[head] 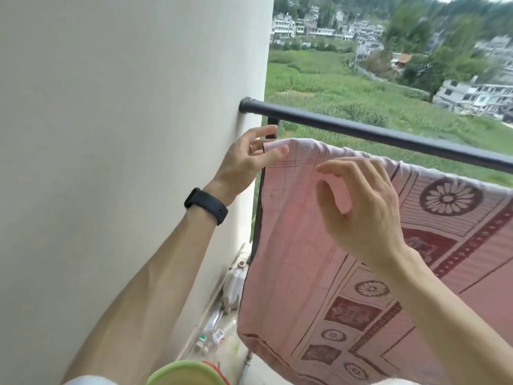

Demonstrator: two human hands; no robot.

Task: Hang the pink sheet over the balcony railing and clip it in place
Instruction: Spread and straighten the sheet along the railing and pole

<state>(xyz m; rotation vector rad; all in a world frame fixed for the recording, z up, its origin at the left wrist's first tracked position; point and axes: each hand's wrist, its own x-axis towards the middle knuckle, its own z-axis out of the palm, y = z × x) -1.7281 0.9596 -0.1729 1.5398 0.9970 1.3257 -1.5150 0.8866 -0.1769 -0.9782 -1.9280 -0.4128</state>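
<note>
The pink sheet, patterned with dark red flowers and borders, hangs down on the balcony side. Its top edge runs just below the dark railing bar. My left hand, with a black band on the wrist, is at the sheet's top left corner beside the wall. Its fingers are spread and the thumb touches the corner. My right hand hovers in front of the sheet's upper part with its fingers loosely bent, holding nothing.
A white wall closes the left side, and the railing bar ends against it. A white jug and several bottles lie on the floor in the corner. A green-rimmed object sits at the bottom edge. Fields and houses lie beyond.
</note>
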